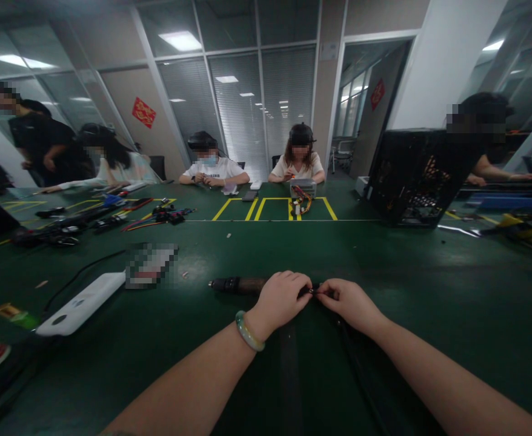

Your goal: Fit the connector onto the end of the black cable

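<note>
A dark electric screwdriver (249,286) lies on the green table with its bit end pointing left. My left hand (284,295), a bangle on its wrist, is closed around the screwdriver's rear part. My right hand (350,304) pinches at that rear end, where the end of a black cable (354,357) seems to meet it. A small shiny metal bit shows between the fingertips of both hands, and the fingers hide most of the joint. From beneath my right hand the cable runs down toward the table's near edge.
A white power bank (84,306) and a blurred-out phone-like item (151,266) lie left, near a green-and-gold object (16,316). Cable bundles (168,213) lie farther back. A black computer case (406,178) stands back right. Several people sit or stand beyond the table.
</note>
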Demonstrator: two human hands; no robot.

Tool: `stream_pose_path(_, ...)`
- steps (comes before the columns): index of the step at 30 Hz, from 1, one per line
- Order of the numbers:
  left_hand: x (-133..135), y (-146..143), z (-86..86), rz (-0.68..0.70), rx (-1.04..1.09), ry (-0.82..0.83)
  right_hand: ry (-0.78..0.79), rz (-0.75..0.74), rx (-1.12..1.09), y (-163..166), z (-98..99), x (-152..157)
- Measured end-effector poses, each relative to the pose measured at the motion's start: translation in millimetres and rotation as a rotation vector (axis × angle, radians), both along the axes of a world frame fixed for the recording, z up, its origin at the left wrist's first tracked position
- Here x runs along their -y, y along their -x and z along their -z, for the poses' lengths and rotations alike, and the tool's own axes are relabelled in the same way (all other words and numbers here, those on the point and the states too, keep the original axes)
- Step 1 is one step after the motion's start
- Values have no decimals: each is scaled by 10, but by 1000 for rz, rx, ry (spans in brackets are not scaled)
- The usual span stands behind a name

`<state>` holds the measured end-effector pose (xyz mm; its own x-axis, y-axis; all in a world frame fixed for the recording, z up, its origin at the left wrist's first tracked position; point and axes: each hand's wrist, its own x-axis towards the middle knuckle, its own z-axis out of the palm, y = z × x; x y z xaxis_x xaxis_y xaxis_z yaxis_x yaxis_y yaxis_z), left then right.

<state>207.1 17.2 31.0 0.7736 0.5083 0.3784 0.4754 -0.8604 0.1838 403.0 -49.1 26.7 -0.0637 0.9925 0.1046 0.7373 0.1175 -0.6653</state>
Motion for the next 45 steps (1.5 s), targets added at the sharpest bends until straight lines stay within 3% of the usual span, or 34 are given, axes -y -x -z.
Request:
stream_pose_path(27, -9, 5, 12, 16, 39, -12, -3, -1, 22, 0, -18, 10)
stream_pose_path(45, -6, -3, 26, 17, 63, -16, 5, 137, 89, 169, -54, 19)
